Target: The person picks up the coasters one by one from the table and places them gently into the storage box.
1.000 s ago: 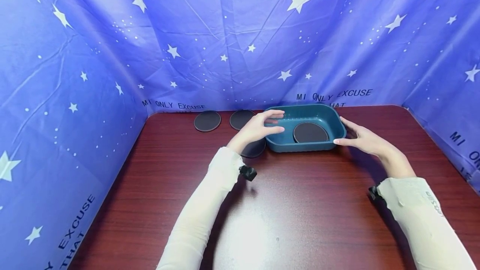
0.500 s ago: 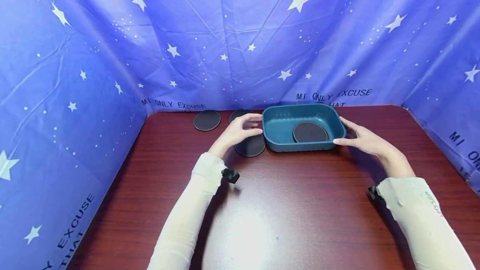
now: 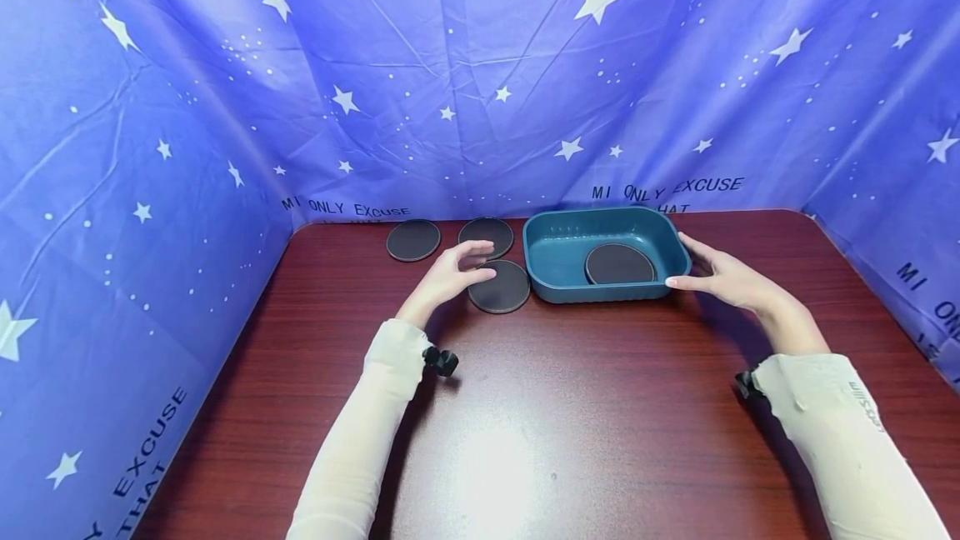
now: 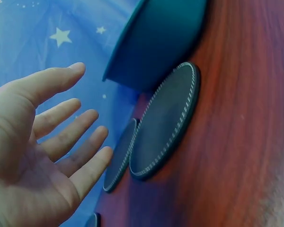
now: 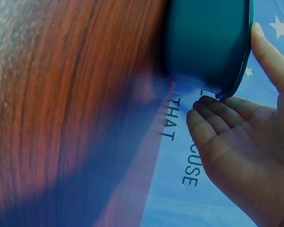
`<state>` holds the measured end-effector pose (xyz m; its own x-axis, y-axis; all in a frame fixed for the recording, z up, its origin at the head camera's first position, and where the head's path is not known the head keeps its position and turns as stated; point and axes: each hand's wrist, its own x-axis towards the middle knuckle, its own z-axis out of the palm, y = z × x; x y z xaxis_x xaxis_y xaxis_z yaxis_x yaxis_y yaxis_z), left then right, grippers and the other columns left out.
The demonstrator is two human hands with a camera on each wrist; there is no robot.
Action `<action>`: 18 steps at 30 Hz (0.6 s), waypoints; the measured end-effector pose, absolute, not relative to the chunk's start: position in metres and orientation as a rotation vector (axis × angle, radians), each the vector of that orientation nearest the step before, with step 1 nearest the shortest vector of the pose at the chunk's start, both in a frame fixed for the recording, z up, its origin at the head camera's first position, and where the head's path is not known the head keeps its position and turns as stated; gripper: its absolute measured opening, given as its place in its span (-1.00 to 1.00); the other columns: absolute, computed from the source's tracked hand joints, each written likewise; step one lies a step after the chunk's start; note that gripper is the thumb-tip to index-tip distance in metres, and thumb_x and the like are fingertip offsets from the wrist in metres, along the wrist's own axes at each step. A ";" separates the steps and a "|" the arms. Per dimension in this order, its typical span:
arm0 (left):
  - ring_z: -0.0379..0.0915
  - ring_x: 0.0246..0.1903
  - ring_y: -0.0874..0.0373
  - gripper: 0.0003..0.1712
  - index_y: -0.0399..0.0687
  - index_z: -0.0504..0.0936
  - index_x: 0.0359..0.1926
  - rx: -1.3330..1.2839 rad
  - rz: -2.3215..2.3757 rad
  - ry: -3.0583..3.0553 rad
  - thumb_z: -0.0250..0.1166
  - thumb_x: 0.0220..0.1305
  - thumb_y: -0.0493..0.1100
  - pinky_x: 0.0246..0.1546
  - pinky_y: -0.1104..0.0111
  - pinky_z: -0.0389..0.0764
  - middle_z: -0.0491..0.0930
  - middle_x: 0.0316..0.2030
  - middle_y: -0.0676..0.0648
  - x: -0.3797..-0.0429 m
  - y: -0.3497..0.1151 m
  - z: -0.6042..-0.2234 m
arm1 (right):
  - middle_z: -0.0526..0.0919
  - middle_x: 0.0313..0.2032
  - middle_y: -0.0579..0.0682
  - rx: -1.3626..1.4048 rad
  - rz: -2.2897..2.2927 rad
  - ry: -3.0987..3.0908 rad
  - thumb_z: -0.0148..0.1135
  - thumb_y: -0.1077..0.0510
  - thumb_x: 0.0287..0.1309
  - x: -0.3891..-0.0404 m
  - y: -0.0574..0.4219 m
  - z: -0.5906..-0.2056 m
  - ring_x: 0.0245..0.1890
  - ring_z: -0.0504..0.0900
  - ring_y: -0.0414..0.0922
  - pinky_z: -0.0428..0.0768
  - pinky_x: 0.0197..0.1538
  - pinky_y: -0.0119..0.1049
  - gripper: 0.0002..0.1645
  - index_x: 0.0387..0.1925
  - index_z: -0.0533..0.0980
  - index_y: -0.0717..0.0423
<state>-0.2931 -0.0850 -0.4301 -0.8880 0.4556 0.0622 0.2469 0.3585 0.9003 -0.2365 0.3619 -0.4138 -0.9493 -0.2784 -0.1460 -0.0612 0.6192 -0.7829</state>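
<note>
My left hand [image 3: 444,280] hovers by two round black coasters, its fingers loosely spread and holding nothing. The near coaster [image 3: 504,292] lies against the left end of a teal plastic basin [image 3: 555,294]; pale stitching edges this coaster [image 4: 168,118] in the left wrist view. Just behind it lies a second coaster [image 3: 480,232], partly covered by my fingers. Another coaster [image 3: 621,265] rests flat inside the basin. At the basin's right end my right hand [image 3: 731,277] touches it, thumb at the near corner of the rim and fairly straight fingers [image 5: 206,125] along the end wall.
A further black coaster [image 3: 413,240] lies at the back left of the reddish-brown wooden table [image 3: 600,407]. A blue star-patterned cloth [image 3: 465,107] hangs along the table's back and sides, close behind the basin.
My left hand has moved from over the basin's left end, leftward and towards me, uncovering the two coasters. The basin shifted slightly left early on; my right hand has stayed at its end.
</note>
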 end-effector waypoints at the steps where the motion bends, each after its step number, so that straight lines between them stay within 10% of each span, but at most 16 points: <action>1: 0.41 0.31 -0.18 -0.35 -0.29 0.39 0.36 0.632 1.554 2.417 0.34 0.29 -0.23 0.36 0.08 0.46 0.47 0.32 -0.25 -0.293 -0.087 -0.432 | -0.10 0.56 0.32 -0.275 -1.240 2.590 0.28 0.04 0.31 -0.236 0.362 -0.414 0.50 0.03 0.36 0.22 0.52 -0.11 0.14 0.59 -0.28 0.07; 6: 0.39 0.33 -0.18 -0.36 -0.31 0.38 0.35 0.599 1.586 2.404 0.33 0.29 -0.25 0.38 0.07 0.44 0.45 0.32 -0.28 -0.293 -0.092 -0.441 | -0.13 0.57 0.29 -0.269 -1.247 2.579 0.28 0.00 0.31 -0.235 0.363 -0.413 0.51 -0.01 0.36 0.23 0.17 -0.84 0.15 0.59 -0.29 0.04; 18: 0.35 0.36 -0.19 -0.34 -0.30 0.39 0.35 0.530 1.589 2.456 0.36 0.25 -0.27 0.41 0.06 0.39 0.45 0.33 -0.30 -0.289 -0.100 -0.456 | -0.10 0.56 0.31 -0.284 -1.257 2.583 0.28 0.00 0.31 -0.235 0.362 -0.413 0.50 0.00 0.36 0.19 0.02 -0.92 0.15 0.59 -0.28 0.08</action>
<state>-0.2892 -0.0996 -0.4560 -0.9227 0.3821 0.0510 0.2031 0.3694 0.9068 -0.2353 0.3625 -0.4132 -0.9486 -0.2832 -0.1413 -0.0635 0.6077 -0.7916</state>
